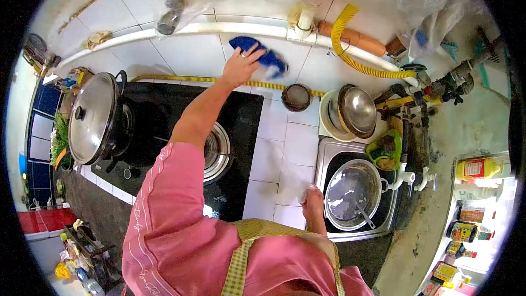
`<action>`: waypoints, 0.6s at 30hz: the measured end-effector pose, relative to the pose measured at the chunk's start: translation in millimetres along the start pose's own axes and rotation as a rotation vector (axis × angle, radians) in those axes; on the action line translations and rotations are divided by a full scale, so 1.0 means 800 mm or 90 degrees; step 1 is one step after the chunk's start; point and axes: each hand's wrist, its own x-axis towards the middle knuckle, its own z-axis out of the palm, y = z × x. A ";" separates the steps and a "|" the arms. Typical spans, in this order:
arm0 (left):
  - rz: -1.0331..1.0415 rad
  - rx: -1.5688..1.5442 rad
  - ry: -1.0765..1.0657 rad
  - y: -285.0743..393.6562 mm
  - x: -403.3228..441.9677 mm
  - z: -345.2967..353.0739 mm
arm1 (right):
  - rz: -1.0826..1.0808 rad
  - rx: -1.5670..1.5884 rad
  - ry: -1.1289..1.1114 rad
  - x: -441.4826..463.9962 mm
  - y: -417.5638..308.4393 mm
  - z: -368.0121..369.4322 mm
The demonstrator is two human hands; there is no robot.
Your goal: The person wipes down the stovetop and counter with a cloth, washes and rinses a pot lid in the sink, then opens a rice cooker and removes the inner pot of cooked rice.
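Note:
My left hand [241, 67] reaches up to the white wall tiles. Its fingers lie over a crumpled dark blue cloth [257, 53], pressing it to the wall below a white pipe. Low by the left side of the sink [323, 178] is my right hand [314, 204], its fingers curled; a pale bit shows at the fingertips, too blurred to name. Just right of that hand, a metal pot of water [350, 192] with a spoon handle [366, 216] in it stands in the sink.
A black gas stove [241, 131] carries a large lidded wok [93, 118] at left. Along the wall runs a yellow hose [208, 79]. A small round dark bowl [296, 97] and stacked metal bowls [359, 111] stand right of it. A green strainer basket [383, 148] sits near the taps [406, 178].

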 end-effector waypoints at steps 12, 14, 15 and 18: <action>-0.312 -0.018 0.416 -0.017 0.050 -0.121 | -0.002 0.014 -0.031 -0.010 -0.016 0.021; -0.186 0.004 0.315 -0.006 0.082 -0.128 | -0.013 -0.015 -0.039 -0.012 -0.012 0.030; -0.076 0.005 0.336 -0.004 0.086 -0.127 | -0.020 -0.030 -0.025 -0.012 -0.011 0.023; -0.125 0.023 0.209 -0.032 0.066 -0.129 | -0.056 -0.038 -0.056 -0.010 -0.001 0.012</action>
